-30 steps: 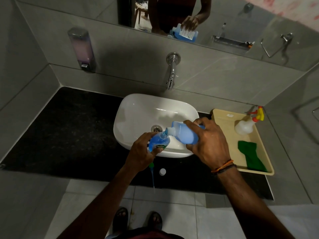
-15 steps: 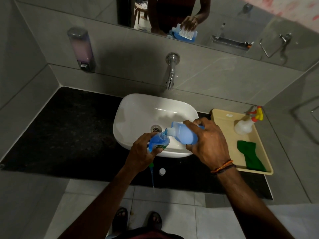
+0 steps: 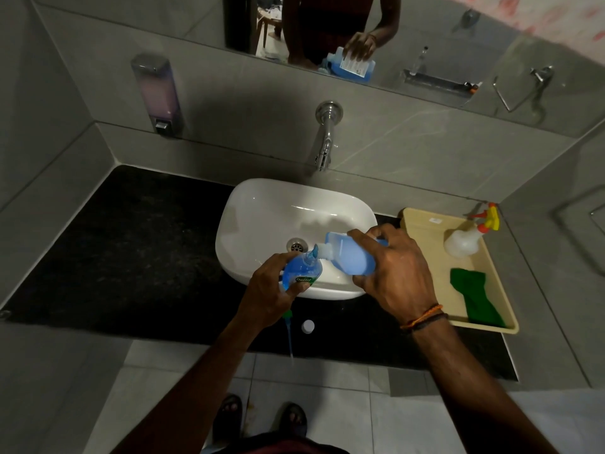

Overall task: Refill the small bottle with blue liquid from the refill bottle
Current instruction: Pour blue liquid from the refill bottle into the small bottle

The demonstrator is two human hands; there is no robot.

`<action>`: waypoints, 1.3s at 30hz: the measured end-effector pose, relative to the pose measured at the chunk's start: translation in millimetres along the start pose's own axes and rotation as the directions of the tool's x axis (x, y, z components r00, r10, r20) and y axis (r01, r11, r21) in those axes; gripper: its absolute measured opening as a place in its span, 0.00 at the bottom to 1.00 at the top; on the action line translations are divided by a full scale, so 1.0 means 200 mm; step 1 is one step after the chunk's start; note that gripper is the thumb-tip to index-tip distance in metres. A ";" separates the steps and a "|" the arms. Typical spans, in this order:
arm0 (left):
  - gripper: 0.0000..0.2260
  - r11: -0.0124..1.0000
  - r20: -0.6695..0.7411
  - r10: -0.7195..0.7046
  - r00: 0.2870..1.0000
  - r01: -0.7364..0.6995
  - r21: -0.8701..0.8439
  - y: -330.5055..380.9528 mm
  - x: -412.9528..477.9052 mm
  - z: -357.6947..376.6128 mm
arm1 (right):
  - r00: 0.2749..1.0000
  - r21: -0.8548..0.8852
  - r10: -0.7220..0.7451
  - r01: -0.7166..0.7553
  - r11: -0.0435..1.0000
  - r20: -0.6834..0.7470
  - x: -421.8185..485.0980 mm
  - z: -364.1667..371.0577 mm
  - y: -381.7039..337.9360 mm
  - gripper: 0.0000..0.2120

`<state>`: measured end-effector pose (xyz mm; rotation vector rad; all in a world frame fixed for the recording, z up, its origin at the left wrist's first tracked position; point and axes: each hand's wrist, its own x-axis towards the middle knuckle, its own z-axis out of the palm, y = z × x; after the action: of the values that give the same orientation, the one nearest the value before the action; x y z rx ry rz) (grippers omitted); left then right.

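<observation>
Head: refill bottle [image 3: 350, 258] tilted w/ spout at small bottle [image 3: 301, 270] mouth.

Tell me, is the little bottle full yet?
Not yet. Done: its pump and the white cap lie on the counter. Happening: the right hand tips the refill bottle into the small bottle, held by the left hand. Left: finishing, then closing both.

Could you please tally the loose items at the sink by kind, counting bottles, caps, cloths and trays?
Bottles: 3, small bottle, refill bottle, spray bottle
Caps: 2, white cap, pump cap
Cloths: 1, green cloth
Trays: 1, tray
Total: 7
</observation>
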<state>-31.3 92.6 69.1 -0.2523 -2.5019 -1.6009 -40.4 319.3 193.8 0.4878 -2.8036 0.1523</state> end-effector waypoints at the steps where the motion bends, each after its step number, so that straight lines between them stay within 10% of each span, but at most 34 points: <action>1: 0.25 1.000 -0.002 -0.002 1.000 0.002 0.003 0.00 0.00 0.00 | 1.000 -0.002 -0.001 0.001 1.000 -0.001 0.00 0.00 0.00 0.39; 39: 0.25 1.000 0.006 -0.006 1.000 0.006 -0.030 0.00 -0.05 -0.01 | 1.000 0.007 -0.014 0.014 1.000 0.019 -0.04 -0.02 -0.02 0.39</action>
<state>-20.7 90.7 67.9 -0.2540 -2.4866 -1.6435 -30.5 319.4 195.1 0.5123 -2.8183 0.1547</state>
